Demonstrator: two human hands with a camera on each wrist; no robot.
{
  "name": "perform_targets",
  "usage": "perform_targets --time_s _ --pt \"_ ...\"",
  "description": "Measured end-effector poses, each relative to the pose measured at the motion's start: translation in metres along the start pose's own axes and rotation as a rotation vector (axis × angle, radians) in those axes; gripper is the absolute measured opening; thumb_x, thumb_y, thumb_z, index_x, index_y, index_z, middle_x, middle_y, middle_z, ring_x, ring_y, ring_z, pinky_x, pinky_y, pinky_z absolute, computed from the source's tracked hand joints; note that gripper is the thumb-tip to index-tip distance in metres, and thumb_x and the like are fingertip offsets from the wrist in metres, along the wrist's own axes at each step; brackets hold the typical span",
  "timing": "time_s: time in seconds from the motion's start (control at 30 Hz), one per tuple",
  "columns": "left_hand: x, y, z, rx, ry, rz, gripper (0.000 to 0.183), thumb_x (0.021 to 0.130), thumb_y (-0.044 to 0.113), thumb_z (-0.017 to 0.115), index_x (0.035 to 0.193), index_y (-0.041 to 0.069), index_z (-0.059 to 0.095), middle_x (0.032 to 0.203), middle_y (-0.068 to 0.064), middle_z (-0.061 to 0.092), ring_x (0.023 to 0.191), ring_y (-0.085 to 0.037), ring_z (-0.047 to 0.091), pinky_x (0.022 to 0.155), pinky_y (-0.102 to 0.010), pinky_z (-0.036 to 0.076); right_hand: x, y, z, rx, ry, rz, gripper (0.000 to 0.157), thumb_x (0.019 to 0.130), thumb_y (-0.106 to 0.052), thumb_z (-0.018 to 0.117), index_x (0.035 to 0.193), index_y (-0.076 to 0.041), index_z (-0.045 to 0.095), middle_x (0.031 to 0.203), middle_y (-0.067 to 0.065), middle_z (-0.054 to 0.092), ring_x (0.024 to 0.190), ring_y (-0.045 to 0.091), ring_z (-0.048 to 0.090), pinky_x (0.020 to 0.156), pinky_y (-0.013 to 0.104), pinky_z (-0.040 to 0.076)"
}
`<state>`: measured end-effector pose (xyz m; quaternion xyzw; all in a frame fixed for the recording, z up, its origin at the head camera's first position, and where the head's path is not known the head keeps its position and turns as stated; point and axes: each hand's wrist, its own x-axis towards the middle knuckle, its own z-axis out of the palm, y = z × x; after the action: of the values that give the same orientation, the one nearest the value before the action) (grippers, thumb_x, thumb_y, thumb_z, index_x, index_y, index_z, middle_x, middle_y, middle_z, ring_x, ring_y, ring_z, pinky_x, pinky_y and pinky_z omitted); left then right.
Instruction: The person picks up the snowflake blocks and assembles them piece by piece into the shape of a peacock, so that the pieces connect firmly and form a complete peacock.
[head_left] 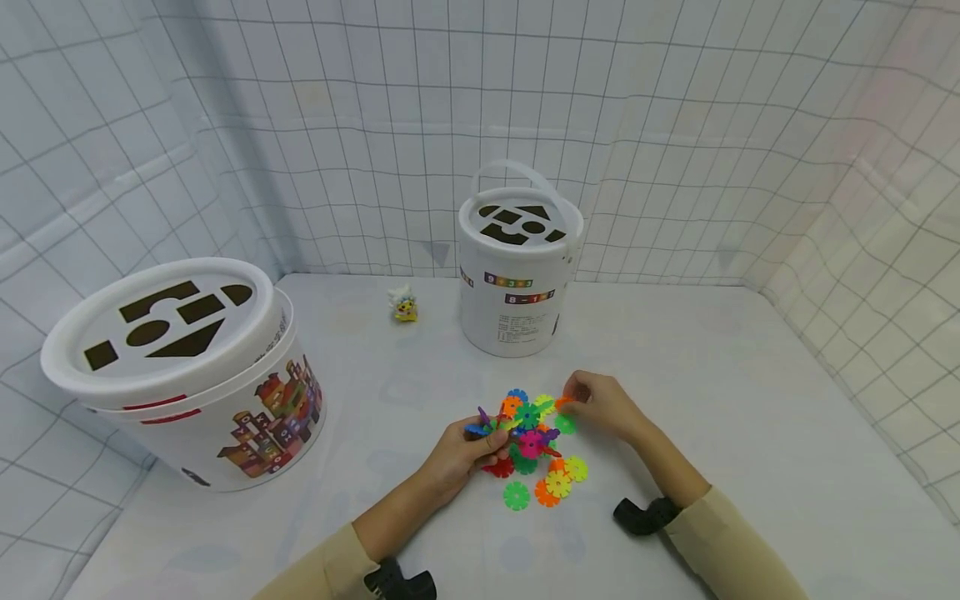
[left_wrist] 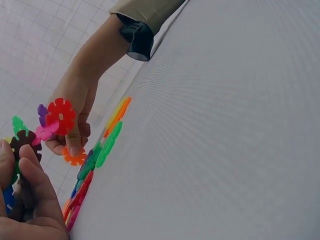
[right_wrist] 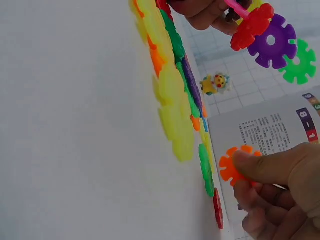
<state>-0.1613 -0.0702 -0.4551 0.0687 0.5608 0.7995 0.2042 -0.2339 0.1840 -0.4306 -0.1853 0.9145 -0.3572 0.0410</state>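
My left hand (head_left: 448, 460) grips a cluster of joined notched plastic discs. In the left wrist view a red disc (left_wrist: 62, 118) and a pink one (left_wrist: 46, 131) stick out of this cluster; in the right wrist view a purple disc (right_wrist: 274, 42) shows. Between thumb and fingers, my right hand (head_left: 606, 405) pinches a single orange notched disc (right_wrist: 232, 167). This orange disc is apart from the cluster, to its right. Loose discs of several colours lie on the table below and between the hands, among them a green disc (head_left: 517, 495) and a yellow disc (head_left: 558, 483).
A white lidded bucket (head_left: 517, 292) with a raised handle stands behind the discs. At the left is a larger white bucket (head_left: 255, 425) with a printed castle picture. A small toy figure (head_left: 404, 305) stands toward the back. Gridded white cloth walls (head_left: 405, 142) surround the table.
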Motion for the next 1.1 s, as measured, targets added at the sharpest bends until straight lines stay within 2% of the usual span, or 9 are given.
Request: perform_targets --time_s 0.17,0.4,0.57,0.7,0.77,0.83,1.0,1.1 --pt "0.000 0.001 0.000 -0.011 0.001 -0.007 0.022 0.096 0.016 0.063 0.103 -0.005 0.059 0.076 -0.001 0.065 0.070 -0.007 0.060 0.066 -0.015 0.051 -0.012 -0.013 -0.001 0.041 -0.011 -0.051 0.013 0.087 -0.012 0.073 0.090 -0.008 0.062 0.079 -0.002 0.059 0.074 0.016 0.055 0.067 0.027 0.050" --pt "-0.001 0.002 0.000 -0.038 0.029 -0.018 0.025 0.095 0.016 0.064 0.104 -0.007 0.059 0.077 -0.002 0.067 0.071 -0.007 0.061 0.066 -0.015 0.051 -0.029 -0.027 -0.001 0.202 -0.018 -0.152 0.008 0.088 -0.009 0.071 0.091 -0.006 0.064 0.085 0.001 0.067 0.078 0.017 0.066 0.073 0.030 0.056" --pt "-0.001 0.002 0.000 -0.048 0.038 -0.027 0.036 0.097 0.013 0.062 0.122 -0.010 0.051 0.082 -0.003 0.067 0.071 -0.008 0.064 0.067 -0.015 0.051 -0.031 -0.029 0.002 0.258 -0.015 -0.227 0.005 0.088 -0.007 0.072 0.088 -0.006 0.067 0.087 0.005 0.072 0.082 0.015 0.068 0.077 0.034 0.056" --pt "-0.001 0.002 0.000 -0.058 0.027 -0.006 0.057 0.097 0.008 0.061 0.147 0.003 0.035 0.080 -0.003 0.067 0.069 -0.010 0.067 0.066 -0.016 0.052 -0.032 -0.031 0.001 0.232 -0.015 -0.279 0.004 0.087 -0.007 0.073 0.087 -0.005 0.069 0.087 0.002 0.072 0.082 0.014 0.067 0.078 0.037 0.056" --pt "-0.001 0.001 -0.001 -0.043 0.007 0.011 0.064 0.096 0.006 0.061 0.152 0.012 0.030 0.077 -0.003 0.068 0.067 -0.011 0.068 0.065 -0.018 0.054 -0.033 -0.032 0.000 0.194 -0.010 -0.308 0.003 0.087 -0.007 0.074 0.087 -0.007 0.070 0.086 0.000 0.072 0.081 0.012 0.066 0.077 0.038 0.056" --pt "-0.001 0.000 -0.001 -0.021 -0.021 0.031 0.067 0.096 0.005 0.061 0.154 0.016 0.028 0.076 -0.004 0.068 0.066 -0.012 0.068 0.065 -0.019 0.054 -0.034 -0.035 -0.001 0.149 0.003 -0.344 0.005 0.086 -0.006 0.074 0.086 -0.009 0.071 0.085 -0.002 0.071 0.081 0.011 0.066 0.075 0.038 0.057" --pt "-0.001 -0.001 -0.003 0.047 -0.091 0.049 0.060 0.095 0.008 0.063 0.149 0.009 0.037 0.086 -0.007 0.065 0.069 -0.015 0.069 0.069 -0.024 0.056 -0.036 -0.038 -0.002 0.051 0.028 -0.455 0.009 0.084 -0.001 0.074 0.086 -0.010 0.070 0.084 -0.005 0.070 0.078 0.009 0.065 0.071 0.038 0.057" --pt "-0.002 -0.002 -0.003 0.084 -0.130 0.055 0.054 0.094 0.008 0.065 0.143 0.002 0.043 0.091 -0.008 0.063 0.070 -0.016 0.068 0.070 -0.026 0.057 -0.037 -0.038 -0.003 0.048 0.016 -0.472 0.010 0.084 0.000 0.075 0.086 -0.009 0.071 0.083 -0.005 0.070 0.077 0.008 0.065 0.069 0.035 0.057"
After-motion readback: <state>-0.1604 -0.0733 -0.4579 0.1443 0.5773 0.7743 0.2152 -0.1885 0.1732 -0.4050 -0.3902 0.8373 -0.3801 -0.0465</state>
